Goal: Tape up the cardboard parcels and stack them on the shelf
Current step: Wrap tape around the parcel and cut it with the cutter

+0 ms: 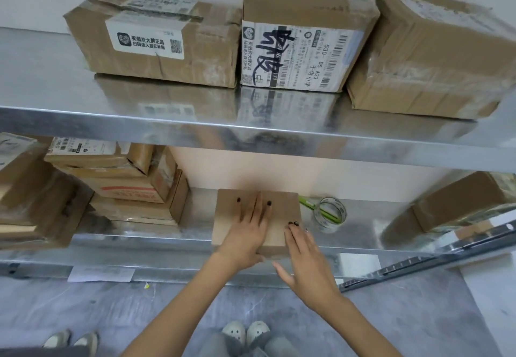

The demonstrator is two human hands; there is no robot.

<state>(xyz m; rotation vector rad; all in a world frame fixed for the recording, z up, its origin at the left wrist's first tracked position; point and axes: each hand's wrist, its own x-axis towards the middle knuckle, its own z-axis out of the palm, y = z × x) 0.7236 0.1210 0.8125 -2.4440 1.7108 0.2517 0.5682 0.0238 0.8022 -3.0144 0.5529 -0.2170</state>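
A small plain cardboard parcel (282, 205) lies flat on the lower metal shelf (195, 228), close to its front edge. My left hand (247, 231) lies flat on the parcel's top with straight fingers spread. My right hand (301, 256) touches the parcel's right front corner with straight fingertips, its thumb sticking out below the shelf edge. A roll of clear tape (331, 214) stands just right of the parcel, with a green-handled cutter (312, 206) poking through it.
Three taped parcels (301, 49) stand in a row on the upper shelf (111, 122). A stack of parcels (134, 186) fills the lower shelf's left, another parcel (460, 200) its right. Another person's shoes (71, 338) show at the lower left on the grey floor.
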